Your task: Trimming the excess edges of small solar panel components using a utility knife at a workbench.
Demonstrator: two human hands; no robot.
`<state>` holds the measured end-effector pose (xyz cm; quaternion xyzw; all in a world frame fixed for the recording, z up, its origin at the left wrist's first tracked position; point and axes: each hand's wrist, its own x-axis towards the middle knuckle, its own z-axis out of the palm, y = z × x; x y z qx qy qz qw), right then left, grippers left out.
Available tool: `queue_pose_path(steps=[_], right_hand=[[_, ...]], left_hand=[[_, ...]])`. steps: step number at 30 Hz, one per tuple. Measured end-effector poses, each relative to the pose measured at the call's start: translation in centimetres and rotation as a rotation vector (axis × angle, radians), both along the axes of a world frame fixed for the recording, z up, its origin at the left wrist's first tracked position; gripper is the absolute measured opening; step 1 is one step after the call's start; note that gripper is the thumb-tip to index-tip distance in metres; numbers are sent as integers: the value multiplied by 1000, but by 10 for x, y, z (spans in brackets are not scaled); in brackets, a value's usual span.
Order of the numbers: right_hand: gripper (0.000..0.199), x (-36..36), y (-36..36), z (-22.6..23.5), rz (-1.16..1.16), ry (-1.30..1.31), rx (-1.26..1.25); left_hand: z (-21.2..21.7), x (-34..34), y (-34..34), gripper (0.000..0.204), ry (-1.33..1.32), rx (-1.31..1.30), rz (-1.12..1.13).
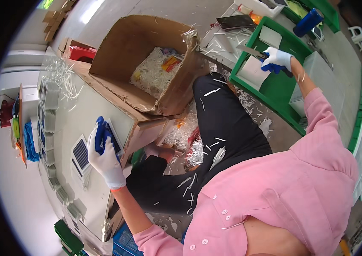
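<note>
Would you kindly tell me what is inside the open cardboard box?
The box holds white shreds, with a yellow-orange piece among them toward the right. Whatever lies beneath the shreds is covered and cannot be seen.

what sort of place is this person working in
Probably a small workshop or production area: stacks of thin pieces line a worktop with a dark gridded panel lying on it, a cardboard box holds white scrap strips, and a green tray holds pale, flat items.

Pink btn-up shirt, blk trousers, wht & blu gloves.
</note>
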<state>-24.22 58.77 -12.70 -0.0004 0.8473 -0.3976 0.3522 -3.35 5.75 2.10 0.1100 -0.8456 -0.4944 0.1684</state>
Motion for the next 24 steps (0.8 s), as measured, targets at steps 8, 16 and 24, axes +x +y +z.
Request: queue_pose_path(steps=[8, 16, 24], right_hand=[[23, 50, -95, 22, -219, 556, 80], [15, 122, -328, 31, -110, -105, -1081], [12, 105, -362, 24, -32, 74, -1141]], left_hand=[[-11, -3, 9, 36, 80, -819, 73], [-9, -37, 44, 45, 45, -836, 86], [-19, -45, 55, 31, 164, -882, 211]])
